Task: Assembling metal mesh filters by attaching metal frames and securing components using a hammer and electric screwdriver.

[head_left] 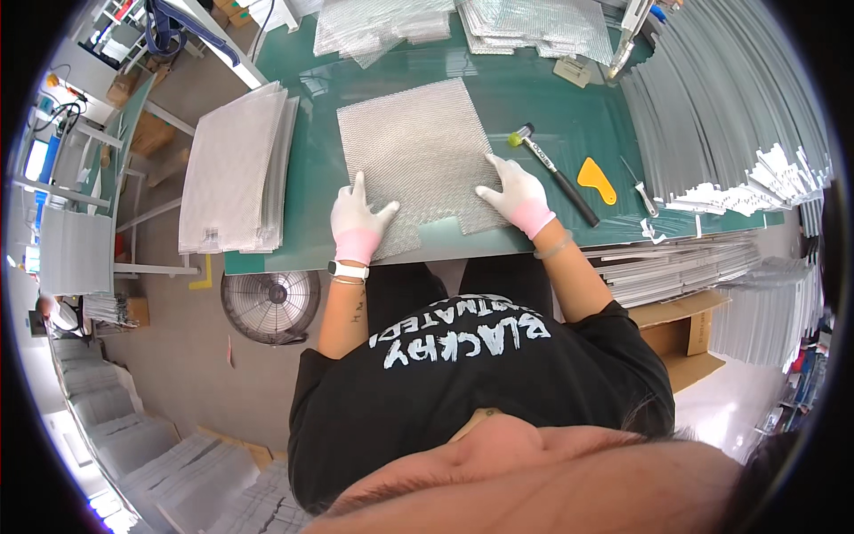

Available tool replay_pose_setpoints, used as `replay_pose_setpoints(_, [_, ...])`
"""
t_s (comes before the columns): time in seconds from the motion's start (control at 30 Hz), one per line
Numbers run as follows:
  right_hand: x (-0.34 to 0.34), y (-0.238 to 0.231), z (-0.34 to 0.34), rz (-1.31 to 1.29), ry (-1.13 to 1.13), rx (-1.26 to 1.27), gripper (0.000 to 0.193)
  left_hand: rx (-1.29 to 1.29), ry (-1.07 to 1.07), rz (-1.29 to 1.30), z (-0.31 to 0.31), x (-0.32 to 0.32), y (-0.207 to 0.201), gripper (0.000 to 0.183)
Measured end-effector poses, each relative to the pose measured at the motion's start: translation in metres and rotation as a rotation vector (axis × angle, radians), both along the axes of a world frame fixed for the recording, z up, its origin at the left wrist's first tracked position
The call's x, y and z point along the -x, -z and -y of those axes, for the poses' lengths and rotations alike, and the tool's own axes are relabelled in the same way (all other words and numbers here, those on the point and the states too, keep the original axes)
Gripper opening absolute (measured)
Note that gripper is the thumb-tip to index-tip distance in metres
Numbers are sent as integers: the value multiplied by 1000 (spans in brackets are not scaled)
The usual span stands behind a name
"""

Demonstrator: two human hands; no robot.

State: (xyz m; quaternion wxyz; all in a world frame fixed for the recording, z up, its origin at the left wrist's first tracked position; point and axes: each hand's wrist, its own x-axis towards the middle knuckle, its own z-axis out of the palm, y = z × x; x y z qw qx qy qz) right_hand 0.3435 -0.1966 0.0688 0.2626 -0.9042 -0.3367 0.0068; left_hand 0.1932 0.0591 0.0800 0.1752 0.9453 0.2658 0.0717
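Green table [316, 169]. What's on it, biggest first?

— Silver-grey mesh sheet [414, 142], flat, mid-table, near edge close to the table's front edge. Longer way seems to run front to back, far end leaning left; lens bends the edges, so not certain.

— Hands?

— Both at it, white gloves. Left hand [360, 215] by the sheet's near left corner: sheet lies ahead and to its right. Right hand [518, 191] on the right edge, slightly farther from the table's front edge: sheet lies ahead and to its left.

— Which is nearer?

— Neither; both touch.

— Gripping?

— Thumb and forefinger spread wide on each, thumbs pointing inward over the mesh. No pinch seen. Cannot tell whether any fingertip is tucked beneath.

— Smaller things?

— Mallet [559, 178] right of the sheet, aslant, head toward the table's back edge, handle end toward the front. Beyond it, rightward, a screwdriver [641, 193]; between them, a yellow scraper [597, 181]. All three apart from the right hand.
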Motion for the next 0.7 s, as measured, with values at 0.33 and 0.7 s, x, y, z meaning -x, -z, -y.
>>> replay_pose_setpoints(0.33, [-8, -4, -3, -112, 8, 103, 64, -47, -5, 71, 1, 3, 12, 87])
replay_pose_setpoints(0.7, [-16, -14, -7, -116, 0, 89, 65, 4, -76, -21, 7, -3, -2, 88])
